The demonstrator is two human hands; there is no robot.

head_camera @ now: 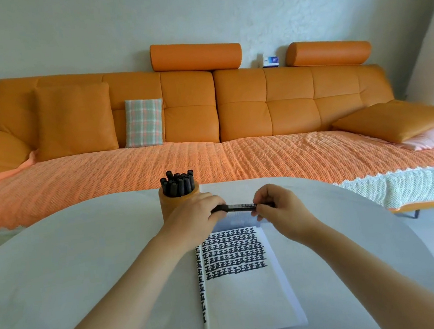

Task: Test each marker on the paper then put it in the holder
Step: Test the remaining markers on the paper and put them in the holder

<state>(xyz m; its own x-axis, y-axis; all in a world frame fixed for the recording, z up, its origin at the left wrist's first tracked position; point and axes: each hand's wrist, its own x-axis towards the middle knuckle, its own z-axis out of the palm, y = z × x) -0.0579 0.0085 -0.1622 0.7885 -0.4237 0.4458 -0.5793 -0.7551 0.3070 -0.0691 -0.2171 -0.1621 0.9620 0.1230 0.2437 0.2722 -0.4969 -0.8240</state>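
A black marker (241,206) lies level in the air between both hands, above the far end of the paper. My left hand (197,214) grips its left end, my right hand (276,206) pinches its right end. The paper pad (248,295) lies on the white table, its upper half covered with rows of black marks. The orange holder (170,204) stands just behind my left hand, with several black markers (178,184) upright in it.
The round white table (86,258) drops off at the right and far edges. Behind it runs an orange sofa (205,112) with cushions and an orange throw.
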